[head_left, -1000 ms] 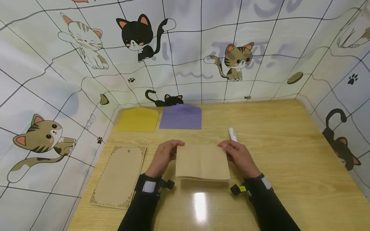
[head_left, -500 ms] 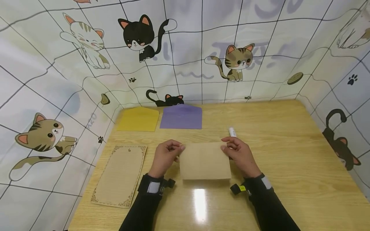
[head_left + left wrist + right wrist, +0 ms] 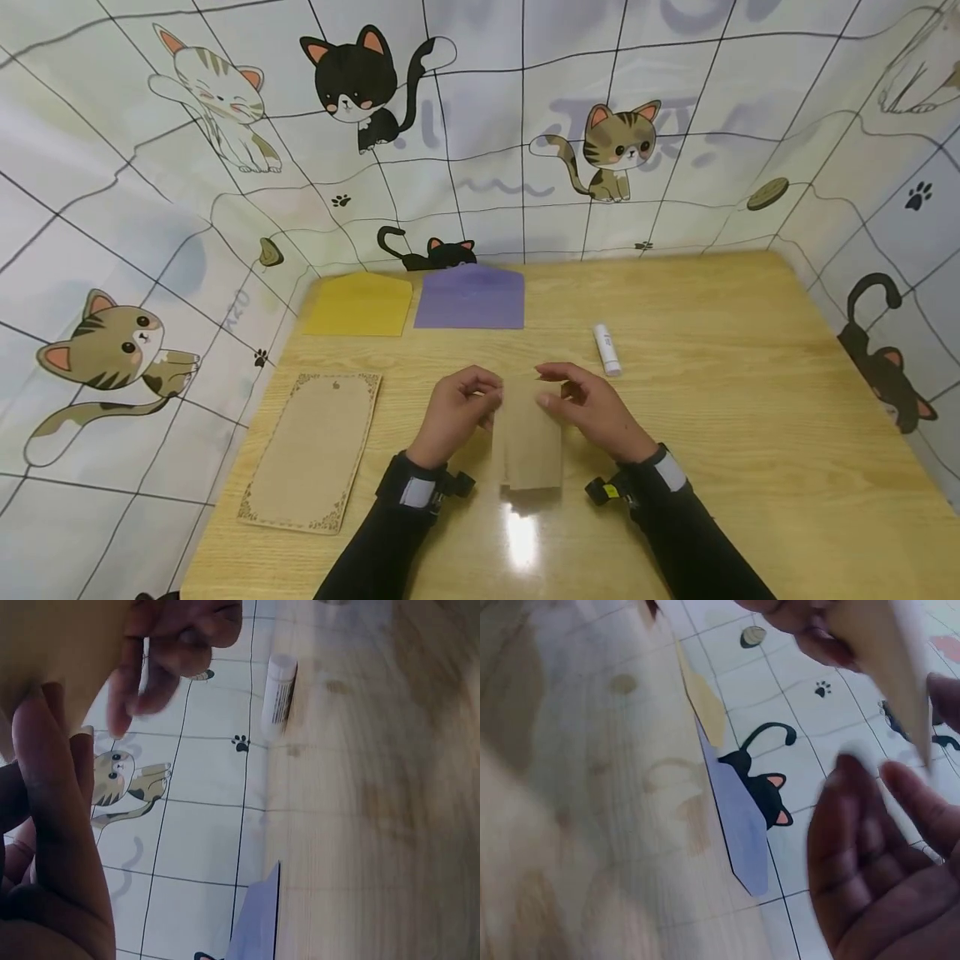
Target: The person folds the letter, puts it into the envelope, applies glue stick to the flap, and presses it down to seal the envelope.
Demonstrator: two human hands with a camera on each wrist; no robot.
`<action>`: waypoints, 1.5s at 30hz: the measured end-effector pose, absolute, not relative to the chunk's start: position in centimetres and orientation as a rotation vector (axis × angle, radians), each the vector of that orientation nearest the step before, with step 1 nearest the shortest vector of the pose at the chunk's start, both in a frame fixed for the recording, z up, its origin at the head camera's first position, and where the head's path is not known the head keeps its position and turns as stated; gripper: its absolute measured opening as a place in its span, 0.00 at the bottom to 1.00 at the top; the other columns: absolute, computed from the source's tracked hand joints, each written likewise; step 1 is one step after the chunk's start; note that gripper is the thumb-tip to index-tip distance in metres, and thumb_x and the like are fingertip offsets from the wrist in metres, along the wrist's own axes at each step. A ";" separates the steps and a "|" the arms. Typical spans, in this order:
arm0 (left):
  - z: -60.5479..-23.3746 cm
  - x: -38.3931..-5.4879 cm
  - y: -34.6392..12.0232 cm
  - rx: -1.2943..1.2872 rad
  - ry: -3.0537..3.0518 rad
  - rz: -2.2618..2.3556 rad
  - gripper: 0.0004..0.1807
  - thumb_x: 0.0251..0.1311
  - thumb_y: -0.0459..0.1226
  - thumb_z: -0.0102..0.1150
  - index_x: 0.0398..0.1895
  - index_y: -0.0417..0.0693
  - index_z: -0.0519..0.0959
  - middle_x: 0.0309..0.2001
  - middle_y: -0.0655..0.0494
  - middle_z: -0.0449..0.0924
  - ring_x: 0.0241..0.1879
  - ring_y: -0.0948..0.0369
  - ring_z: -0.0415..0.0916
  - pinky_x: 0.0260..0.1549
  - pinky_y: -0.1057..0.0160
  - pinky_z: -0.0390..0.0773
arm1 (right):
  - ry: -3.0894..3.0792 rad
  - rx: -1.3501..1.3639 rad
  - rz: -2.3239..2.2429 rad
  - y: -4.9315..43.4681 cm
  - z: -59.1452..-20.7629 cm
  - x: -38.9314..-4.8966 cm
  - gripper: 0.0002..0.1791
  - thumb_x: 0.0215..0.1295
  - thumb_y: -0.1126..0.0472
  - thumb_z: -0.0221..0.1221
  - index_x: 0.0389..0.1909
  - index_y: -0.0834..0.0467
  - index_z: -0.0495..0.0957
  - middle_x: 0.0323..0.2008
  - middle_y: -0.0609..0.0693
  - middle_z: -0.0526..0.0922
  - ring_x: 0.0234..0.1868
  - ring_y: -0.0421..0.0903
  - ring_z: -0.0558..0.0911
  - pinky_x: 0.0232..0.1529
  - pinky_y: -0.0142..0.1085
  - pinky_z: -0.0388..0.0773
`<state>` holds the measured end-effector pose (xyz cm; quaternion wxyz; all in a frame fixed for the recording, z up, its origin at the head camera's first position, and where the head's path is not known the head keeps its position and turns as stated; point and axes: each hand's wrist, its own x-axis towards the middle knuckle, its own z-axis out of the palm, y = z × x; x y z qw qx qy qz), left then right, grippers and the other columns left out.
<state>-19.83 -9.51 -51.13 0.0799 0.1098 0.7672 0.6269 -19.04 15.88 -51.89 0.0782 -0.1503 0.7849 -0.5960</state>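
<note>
A tan sheet of paper [image 3: 531,450], folded to a narrow upright shape, is held up in the middle of the head view. My left hand [image 3: 459,414] pinches its upper left edge between thumb and fingers. By the upper right edge is my right hand [image 3: 597,417], its thumb and fingers loosely bent and apart from one another. In the right wrist view the paper's edge [image 3: 889,667] slants down close to the right thumb, with a gap between thumb and fingers. The left wrist view shows the left fingers [image 3: 56,802] against the paper.
A bordered tan letter sheet [image 3: 311,454] lies at the left of the wooden table [image 3: 750,400]. Yellow [image 3: 360,307] and purple [image 3: 471,300] envelopes lie along the back. A white capped tube [image 3: 607,350] lies beyond the right hand. A cat-print cloth [image 3: 495,125] hangs behind.
The wide sheet has become narrow, its halves folded together. Both hands have moved inward, and the right fingers have come off the paper's corner. The white tube shows fully now.
</note>
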 end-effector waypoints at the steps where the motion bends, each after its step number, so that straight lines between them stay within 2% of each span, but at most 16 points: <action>1: -51.1 -19.8 -9.3 0.338 2.291 1.865 0.06 0.71 0.39 0.62 0.45 0.49 0.84 0.37 0.47 0.86 0.21 0.62 0.82 0.24 0.53 0.87 | 2.357 -0.441 -1.771 15.8 -51.9 -19.0 0.21 0.71 0.49 0.64 0.62 0.47 0.78 0.61 0.52 0.81 0.48 0.46 0.81 0.44 0.34 0.81; 4: -50.9 -19.7 -9.0 0.351 2.286 1.851 0.11 0.76 0.43 0.55 0.48 0.49 0.84 0.40 0.46 0.87 0.23 0.61 0.85 0.25 0.55 0.87 | 2.379 -0.404 -1.767 15.4 -51.8 -18.9 0.15 0.71 0.48 0.64 0.55 0.47 0.82 0.52 0.49 0.85 0.40 0.44 0.82 0.37 0.33 0.80; 7: -50.9 -19.5 -8.9 0.388 2.355 1.796 0.14 0.74 0.48 0.57 0.51 0.52 0.85 0.38 0.49 0.88 0.22 0.61 0.84 0.24 0.56 0.87 | 2.423 -0.395 -1.766 15.1 -51.8 -18.9 0.10 0.71 0.51 0.64 0.49 0.47 0.84 0.44 0.49 0.87 0.32 0.41 0.79 0.33 0.31 0.77; 11: -51.0 -19.2 -8.9 0.487 2.508 1.670 0.12 0.69 0.51 0.63 0.47 0.58 0.86 0.33 0.57 0.88 0.21 0.63 0.81 0.22 0.59 0.84 | 2.484 -0.419 -1.719 14.6 -51.9 -18.8 0.08 0.72 0.51 0.63 0.45 0.47 0.85 0.40 0.47 0.87 0.32 0.40 0.77 0.34 0.31 0.75; 15: -51.1 -19.1 -8.9 0.449 2.579 1.707 0.08 0.69 0.49 0.62 0.41 0.60 0.86 0.32 0.59 0.87 0.23 0.63 0.80 0.22 0.61 0.84 | 2.427 -0.385 -1.752 14.6 -51.9 -18.6 0.11 0.75 0.50 0.59 0.43 0.50 0.85 0.37 0.51 0.87 0.31 0.42 0.81 0.32 0.35 0.82; 18: -51.2 -19.2 -9.0 0.345 2.575 1.812 0.06 0.69 0.48 0.63 0.39 0.59 0.86 0.30 0.58 0.85 0.21 0.63 0.79 0.20 0.59 0.84 | 2.362 -0.353 -1.825 14.8 -51.8 -18.5 0.14 0.78 0.51 0.56 0.44 0.55 0.85 0.32 0.55 0.83 0.29 0.45 0.82 0.31 0.40 0.85; 23: -51.4 -19.3 -9.3 0.250 2.472 1.911 0.09 0.70 0.47 0.62 0.39 0.54 0.85 0.26 0.54 0.79 0.21 0.62 0.78 0.21 0.55 0.85 | 2.347 -0.359 -1.858 14.9 -51.7 -18.4 0.16 0.80 0.52 0.52 0.43 0.59 0.82 0.27 0.53 0.77 0.30 0.43 0.80 0.33 0.37 0.83; 27: -51.5 -19.1 -9.7 0.332 2.477 1.780 0.12 0.73 0.47 0.59 0.36 0.53 0.86 0.31 0.56 0.83 0.28 0.64 0.81 0.28 0.59 0.86 | 2.462 -0.358 -1.783 14.6 -51.8 -18.3 0.14 0.79 0.52 0.53 0.40 0.54 0.84 0.28 0.48 0.78 0.27 0.40 0.75 0.29 0.32 0.75; 30: -51.5 -19.0 -9.5 0.498 2.555 1.585 0.12 0.72 0.52 0.58 0.42 0.59 0.87 0.36 0.62 0.86 0.32 0.67 0.81 0.31 0.65 0.83 | 2.542 -0.448 -1.660 14.3 -52.1 -18.1 0.12 0.78 0.53 0.55 0.38 0.48 0.85 0.31 0.45 0.83 0.26 0.38 0.75 0.28 0.31 0.73; 32: -51.6 -18.9 -9.2 0.611 2.584 1.492 0.13 0.72 0.55 0.58 0.47 0.63 0.86 0.36 0.64 0.87 0.30 0.68 0.80 0.30 0.67 0.81 | 2.551 -0.534 -1.572 14.0 -52.2 -18.0 0.10 0.78 0.53 0.55 0.38 0.44 0.85 0.33 0.43 0.84 0.26 0.37 0.76 0.27 0.31 0.75; 35: -51.7 -18.9 -8.8 0.672 2.608 1.457 0.12 0.71 0.55 0.58 0.47 0.65 0.85 0.34 0.66 0.86 0.27 0.69 0.80 0.27 0.67 0.80 | 2.545 -0.601 -1.492 13.6 -52.1 -17.7 0.10 0.78 0.54 0.55 0.38 0.41 0.85 0.33 0.41 0.85 0.26 0.36 0.77 0.27 0.30 0.75; 39: -51.6 -19.1 -9.1 0.482 2.693 1.574 0.10 0.72 0.53 0.57 0.41 0.64 0.85 0.29 0.63 0.84 0.23 0.65 0.77 0.23 0.65 0.78 | 2.534 -0.598 -1.480 13.4 -52.0 -17.6 0.10 0.77 0.56 0.55 0.39 0.43 0.85 0.32 0.42 0.85 0.27 0.36 0.78 0.28 0.30 0.75; 45: -51.4 -19.5 -10.1 0.296 2.812 1.699 0.12 0.72 0.51 0.56 0.42 0.58 0.84 0.27 0.57 0.81 0.21 0.63 0.73 0.18 0.66 0.74 | 2.361 -0.543 -1.591 13.9 -52.1 -17.7 0.12 0.79 0.52 0.53 0.43 0.50 0.84 0.33 0.50 0.86 0.24 0.42 0.84 0.26 0.38 0.85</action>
